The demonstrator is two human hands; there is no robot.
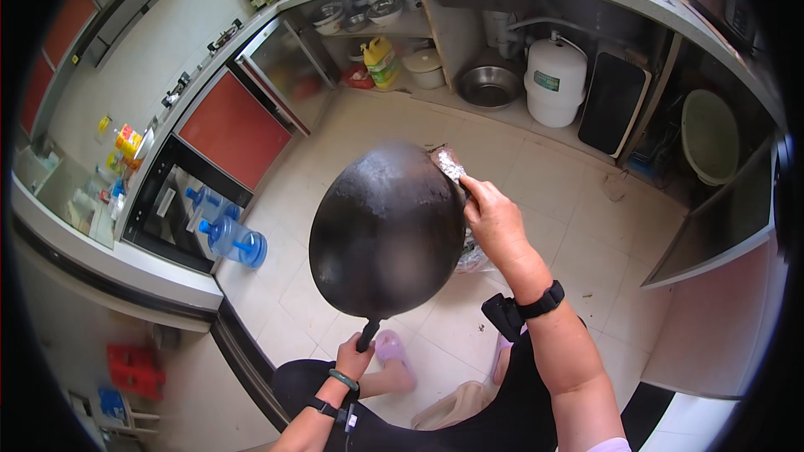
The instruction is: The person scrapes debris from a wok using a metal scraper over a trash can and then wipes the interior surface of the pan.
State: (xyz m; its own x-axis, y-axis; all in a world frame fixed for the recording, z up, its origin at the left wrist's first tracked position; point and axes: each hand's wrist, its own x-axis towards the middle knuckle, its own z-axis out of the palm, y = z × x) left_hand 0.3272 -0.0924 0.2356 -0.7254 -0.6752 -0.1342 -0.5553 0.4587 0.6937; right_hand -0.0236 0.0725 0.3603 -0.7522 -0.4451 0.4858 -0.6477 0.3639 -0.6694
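Observation:
A black wok (386,232) is held up over the floor, its rounded, worn underside facing me. My left hand (355,355) grips its dark handle (368,334) at the bottom. On the right, my right hand (496,216) is closed around the short dark handle of a tool by the rim. A silvery, crumpled-looking piece (448,164) extends from that hand to the wok's edge; whether it is the tool's blade or foil is not clear. Partly hidden behind the wok, a clear plastic bag (475,257) lies low.
Blue water bottles (235,242) stand on the tiles at left. Ahead, the open under-sink cabinet holds a steel basin (490,86), a white tank (556,81) and a yellow jug (380,63). An open cabinet door (716,226) juts out at right. Near my feet is a beige stool (452,405).

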